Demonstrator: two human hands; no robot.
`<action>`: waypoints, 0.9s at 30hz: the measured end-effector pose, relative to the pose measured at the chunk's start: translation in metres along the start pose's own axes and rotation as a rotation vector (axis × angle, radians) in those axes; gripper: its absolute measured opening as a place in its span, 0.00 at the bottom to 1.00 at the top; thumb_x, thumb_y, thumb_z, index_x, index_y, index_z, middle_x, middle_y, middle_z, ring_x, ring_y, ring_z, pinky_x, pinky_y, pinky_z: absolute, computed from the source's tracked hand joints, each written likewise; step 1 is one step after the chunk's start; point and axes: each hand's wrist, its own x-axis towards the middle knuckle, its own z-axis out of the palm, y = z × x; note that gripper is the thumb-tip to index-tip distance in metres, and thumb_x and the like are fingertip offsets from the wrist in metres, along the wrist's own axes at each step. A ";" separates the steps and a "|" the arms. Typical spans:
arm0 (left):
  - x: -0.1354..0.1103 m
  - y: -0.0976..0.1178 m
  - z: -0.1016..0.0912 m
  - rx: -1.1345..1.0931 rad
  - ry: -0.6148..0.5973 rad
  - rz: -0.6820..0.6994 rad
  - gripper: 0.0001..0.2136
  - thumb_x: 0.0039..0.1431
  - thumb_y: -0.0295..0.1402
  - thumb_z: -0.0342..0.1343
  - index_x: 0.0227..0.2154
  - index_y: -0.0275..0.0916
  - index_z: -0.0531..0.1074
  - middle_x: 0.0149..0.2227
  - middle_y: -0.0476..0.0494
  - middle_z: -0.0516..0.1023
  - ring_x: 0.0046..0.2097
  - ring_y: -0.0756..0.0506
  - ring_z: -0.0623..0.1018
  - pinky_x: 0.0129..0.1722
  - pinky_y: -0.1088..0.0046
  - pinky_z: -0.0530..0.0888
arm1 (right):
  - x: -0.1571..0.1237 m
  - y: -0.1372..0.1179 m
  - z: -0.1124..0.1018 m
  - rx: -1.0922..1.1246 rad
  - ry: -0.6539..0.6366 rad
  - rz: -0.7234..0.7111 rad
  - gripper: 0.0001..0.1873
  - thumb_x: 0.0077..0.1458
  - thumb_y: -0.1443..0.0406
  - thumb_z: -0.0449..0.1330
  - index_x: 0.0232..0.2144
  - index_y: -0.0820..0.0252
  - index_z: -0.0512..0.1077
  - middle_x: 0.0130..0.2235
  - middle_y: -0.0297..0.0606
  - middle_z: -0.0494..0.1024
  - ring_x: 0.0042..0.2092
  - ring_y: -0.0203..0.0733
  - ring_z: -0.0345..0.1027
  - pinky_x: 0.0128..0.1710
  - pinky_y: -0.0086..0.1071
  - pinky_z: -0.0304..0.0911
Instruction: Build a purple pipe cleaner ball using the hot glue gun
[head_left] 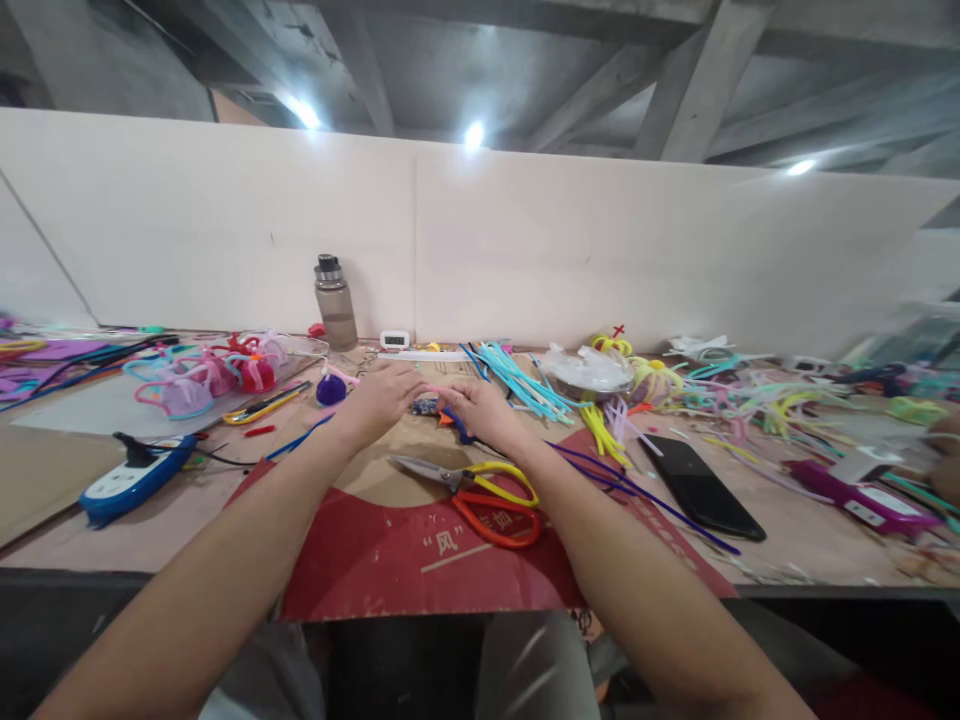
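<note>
Above the cardboard, my left hand [384, 398] has its fingers closed round a pink pipe cleaner [431, 388]. My right hand [478, 408] pinches the same pipe cleaner on the other side, so a short length spans the gap between them. Just below the hands lies a pair of scissors [454, 480] with one yellow and one red handle, blades pointing left. A small blue and orange piece [456, 428] sits beneath the right hand, partly hidden. Left of my left hand is a dark blue pompom-like ball [331, 390].
A red cardboard sheet [360, 570] covers the table's front edge. Cyan pipe cleaners [525, 382] lie behind my right hand. A phone [705, 487] is at right, a blue power strip [139, 480] at left, and a bottle [336, 308] by the partition. Another person's hand [946, 440] shows far right.
</note>
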 end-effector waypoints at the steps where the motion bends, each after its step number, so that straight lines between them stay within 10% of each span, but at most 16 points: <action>1: 0.001 0.001 0.000 -0.020 0.009 -0.029 0.17 0.67 0.38 0.43 0.36 0.37 0.75 0.36 0.40 0.78 0.41 0.44 0.75 0.44 0.66 0.68 | 0.001 0.000 -0.001 0.024 0.048 0.000 0.16 0.58 0.57 0.53 0.26 0.60 0.72 0.17 0.26 0.62 0.16 0.29 0.55 0.16 0.25 0.49; 10: 0.002 0.010 -0.007 -0.092 0.111 -0.274 0.16 0.66 0.37 0.44 0.31 0.37 0.76 0.31 0.43 0.79 0.33 0.45 0.74 0.35 0.70 0.65 | 0.005 0.000 0.009 0.743 0.211 0.118 0.15 0.46 0.61 0.65 0.37 0.59 0.71 0.33 0.34 0.77 0.25 0.29 0.66 0.23 0.24 0.65; 27: 0.007 0.024 -0.011 -0.334 -0.014 -0.359 0.17 0.60 0.39 0.47 0.23 0.36 0.74 0.22 0.49 0.73 0.26 0.50 0.68 0.27 0.73 0.61 | 0.000 -0.004 0.019 0.766 0.240 0.105 0.13 0.43 0.57 0.66 0.27 0.60 0.76 0.23 0.30 0.71 0.23 0.29 0.60 0.22 0.23 0.59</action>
